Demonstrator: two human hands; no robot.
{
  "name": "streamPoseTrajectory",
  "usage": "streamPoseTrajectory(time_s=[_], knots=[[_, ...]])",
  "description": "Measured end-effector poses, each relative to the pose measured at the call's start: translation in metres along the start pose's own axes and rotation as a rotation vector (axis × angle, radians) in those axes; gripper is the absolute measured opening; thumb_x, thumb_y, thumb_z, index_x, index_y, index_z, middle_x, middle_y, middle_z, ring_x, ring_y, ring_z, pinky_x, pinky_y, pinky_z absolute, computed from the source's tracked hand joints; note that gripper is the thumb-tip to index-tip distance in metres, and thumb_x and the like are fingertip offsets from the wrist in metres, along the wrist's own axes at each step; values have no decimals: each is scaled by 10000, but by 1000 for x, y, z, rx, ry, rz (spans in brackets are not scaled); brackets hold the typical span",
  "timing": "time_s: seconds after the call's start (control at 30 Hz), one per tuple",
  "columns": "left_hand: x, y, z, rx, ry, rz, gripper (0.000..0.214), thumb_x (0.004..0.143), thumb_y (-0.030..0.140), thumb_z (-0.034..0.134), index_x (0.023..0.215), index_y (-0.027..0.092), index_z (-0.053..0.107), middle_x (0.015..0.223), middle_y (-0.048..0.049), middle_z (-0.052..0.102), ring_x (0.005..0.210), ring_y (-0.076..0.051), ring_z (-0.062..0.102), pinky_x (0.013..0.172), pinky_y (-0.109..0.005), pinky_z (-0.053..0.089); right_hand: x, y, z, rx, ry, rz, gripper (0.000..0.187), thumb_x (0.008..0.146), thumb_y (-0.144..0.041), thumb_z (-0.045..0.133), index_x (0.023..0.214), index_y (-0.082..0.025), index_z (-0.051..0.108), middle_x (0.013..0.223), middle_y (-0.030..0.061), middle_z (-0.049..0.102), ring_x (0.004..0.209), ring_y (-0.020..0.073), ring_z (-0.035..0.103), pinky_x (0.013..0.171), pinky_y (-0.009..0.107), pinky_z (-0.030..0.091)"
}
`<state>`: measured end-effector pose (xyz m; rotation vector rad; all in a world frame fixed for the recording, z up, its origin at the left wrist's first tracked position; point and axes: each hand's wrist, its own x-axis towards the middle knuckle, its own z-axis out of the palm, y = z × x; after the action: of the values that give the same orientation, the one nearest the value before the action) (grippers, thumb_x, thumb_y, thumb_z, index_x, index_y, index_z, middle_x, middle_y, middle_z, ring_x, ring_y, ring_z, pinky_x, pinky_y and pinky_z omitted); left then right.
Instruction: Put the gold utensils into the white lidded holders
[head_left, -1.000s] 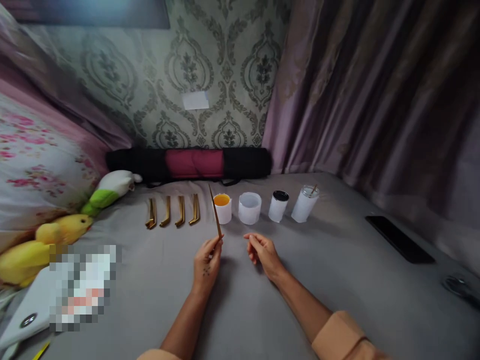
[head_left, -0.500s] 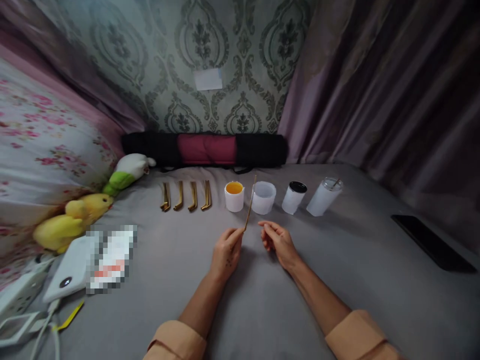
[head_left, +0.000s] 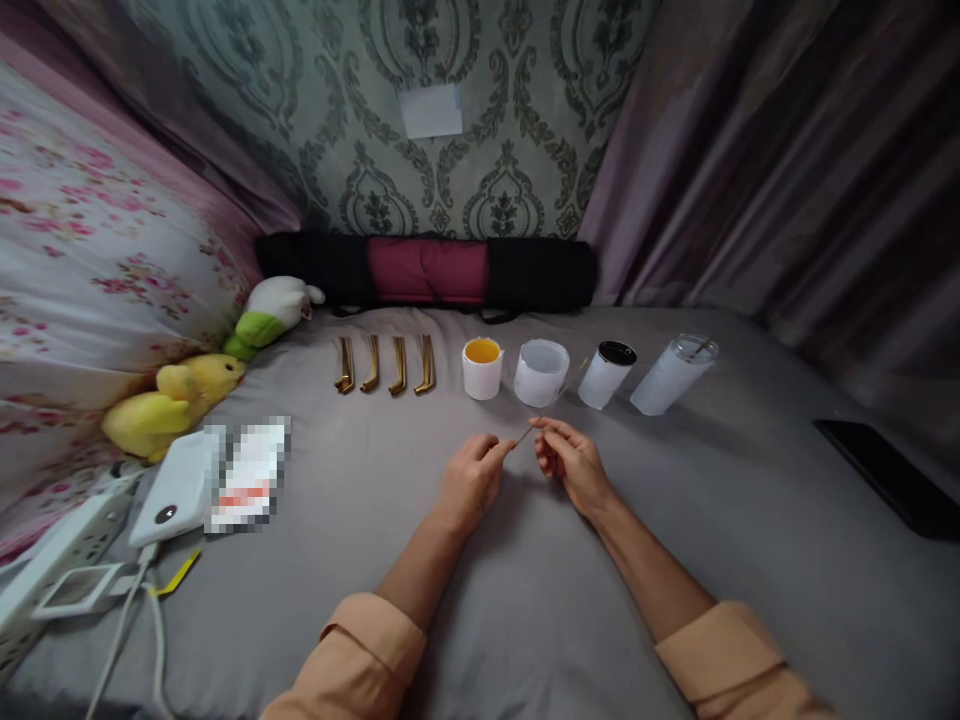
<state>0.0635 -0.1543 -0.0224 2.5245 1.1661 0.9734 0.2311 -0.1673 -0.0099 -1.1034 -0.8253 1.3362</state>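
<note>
Between the thumb and fingers of my left hand [head_left: 474, 478] is a thin gold-brown straw-like stick [head_left: 524, 434]. My right hand [head_left: 576, 465] is curled, with its thumb and forefinger closed on the upper part of that stick. Beyond the hands stand a white-wrapped cup with an orange inside [head_left: 481, 372], a translucent white cup [head_left: 541, 376], a white cup with a black top [head_left: 606, 376] and a tilted-looking white tumbler [head_left: 667, 380] with a thin stick in its top. Bent gold strips [head_left: 397, 366] lie in several bunches to the left.
A black and maroon roll [head_left: 427, 272] lies along the wall. At left are plush toys [head_left: 172, 400], a white power bank [head_left: 180, 485], a blurred-out packet [head_left: 247, 475] and a power strip with cables [head_left: 64, 560]. A black phone [head_left: 889, 475] lies far right on the grey sheet [head_left: 720, 520].
The stick in my left hand has tipped from near upright toward the right. My right fingers now meet it. The view has shifted, so the scene sits higher and further right.
</note>
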Motion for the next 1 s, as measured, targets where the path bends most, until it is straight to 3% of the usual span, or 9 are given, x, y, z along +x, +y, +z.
streamPoseTrajectory(time_s=[0.6,1.0], knots=[[1,0,2,46,-62,-3,337,853,142,325,1101,226,536,897,-64,524,850,-146,486,762,-270,419,0,0,0,34,-23,9,254,731,-305,549,942,-168,583,643,-19,519,475,61,462,399,183,320],[0,0,3,1,-50,-10,308,855,166,333,1079,211,540,907,-71,538,856,-153,497,768,-285,424,0,0,1,24,-8,14,271,722,-375,573,903,-174,585,639,-22,503,477,62,455,399,188,320]])
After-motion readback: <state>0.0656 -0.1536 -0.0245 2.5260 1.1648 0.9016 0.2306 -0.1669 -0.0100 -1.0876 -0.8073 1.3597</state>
